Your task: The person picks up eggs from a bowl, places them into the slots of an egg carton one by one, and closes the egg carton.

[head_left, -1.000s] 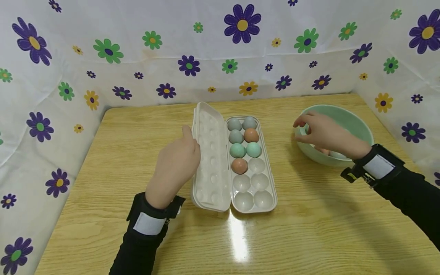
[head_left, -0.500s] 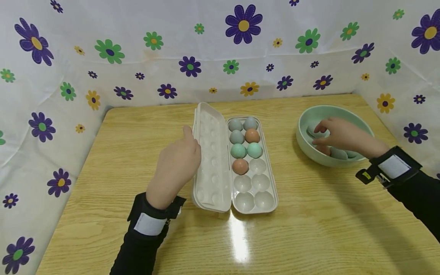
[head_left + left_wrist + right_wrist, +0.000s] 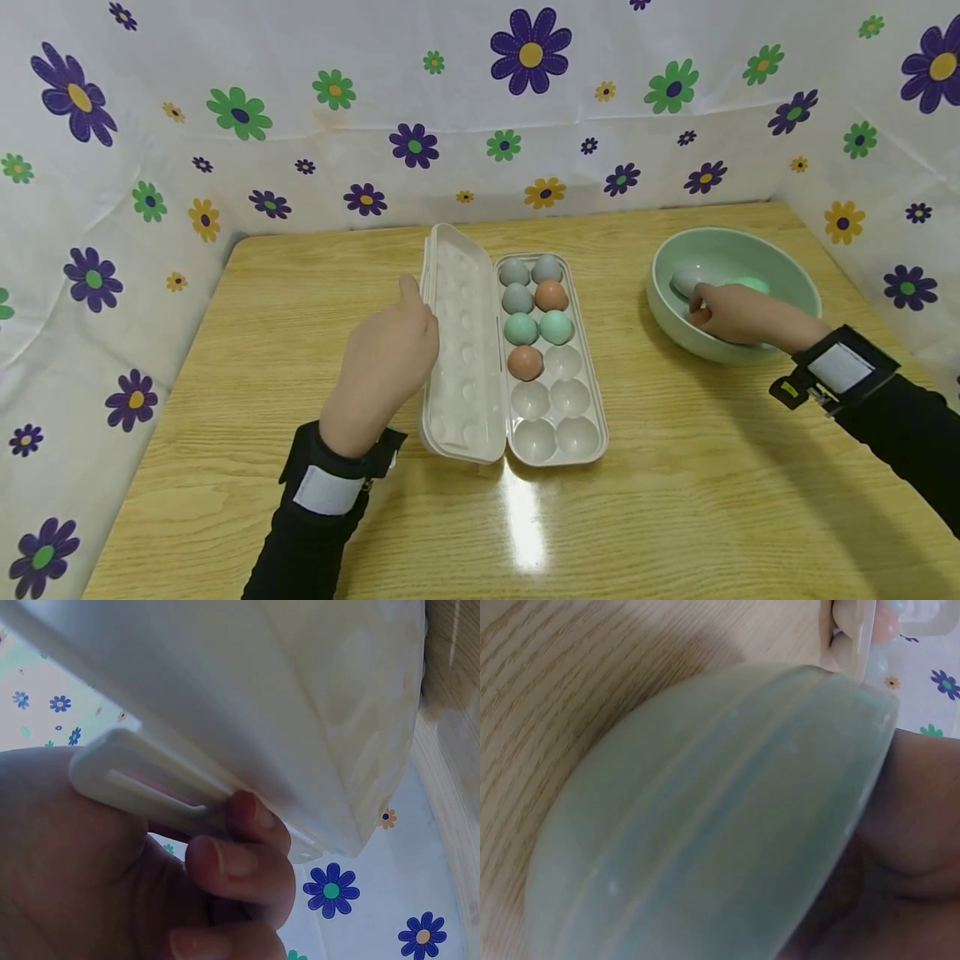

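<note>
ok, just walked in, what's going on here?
A person's left hand grips the open lid of an egg carton while their right hand reaches into a green bowl with eggs in it. I can't tell whether it has hold of one. Seven eggs sit in the carton; five cups are unfilled.

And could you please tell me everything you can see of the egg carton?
The egg carton is off-white, looks like plastic, and sits open on the table. Its lid, dimpled inside, stands tilted open along the left side; the person's left grip holds its slotted flap. Of twelve round cups in two columns, seven hold eggs: three grey, two mint, two brown.
</note>
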`<state>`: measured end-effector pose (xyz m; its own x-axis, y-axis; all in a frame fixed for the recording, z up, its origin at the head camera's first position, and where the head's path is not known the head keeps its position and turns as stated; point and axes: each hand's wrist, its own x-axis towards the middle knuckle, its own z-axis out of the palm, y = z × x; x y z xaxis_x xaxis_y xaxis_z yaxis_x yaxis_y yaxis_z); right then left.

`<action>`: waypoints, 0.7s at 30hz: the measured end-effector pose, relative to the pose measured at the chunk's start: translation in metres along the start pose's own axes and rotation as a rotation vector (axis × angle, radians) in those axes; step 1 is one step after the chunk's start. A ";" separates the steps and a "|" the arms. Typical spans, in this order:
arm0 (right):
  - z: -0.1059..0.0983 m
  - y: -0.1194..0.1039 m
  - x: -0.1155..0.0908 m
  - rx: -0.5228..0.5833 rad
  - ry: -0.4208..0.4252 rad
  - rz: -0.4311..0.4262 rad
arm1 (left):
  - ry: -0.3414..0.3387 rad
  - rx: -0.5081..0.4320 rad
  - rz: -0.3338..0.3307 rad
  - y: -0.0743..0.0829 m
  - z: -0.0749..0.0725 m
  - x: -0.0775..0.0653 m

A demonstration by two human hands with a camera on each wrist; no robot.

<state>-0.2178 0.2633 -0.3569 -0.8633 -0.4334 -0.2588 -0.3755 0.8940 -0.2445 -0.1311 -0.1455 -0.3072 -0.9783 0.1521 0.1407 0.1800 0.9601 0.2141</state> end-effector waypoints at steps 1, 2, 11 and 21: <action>0.000 -0.001 0.000 0.012 0.007 -0.002 | 0.001 -0.001 -0.002 0.000 0.000 0.000; -0.001 -0.002 0.000 0.025 0.014 0.000 | 0.001 -0.002 -0.003 0.000 0.000 0.000; -0.001 -0.007 0.000 0.014 0.090 0.002 | 0.018 0.006 0.013 -0.001 0.001 -0.001; -0.019 -0.017 -0.004 0.050 0.210 0.068 | 0.024 0.003 0.011 -0.002 0.000 -0.001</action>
<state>-0.2144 0.2516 -0.3343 -0.9393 -0.3345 -0.0770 -0.3015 0.9112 -0.2807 -0.1309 -0.1476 -0.3079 -0.9735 0.1572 0.1659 0.1905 0.9591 0.2095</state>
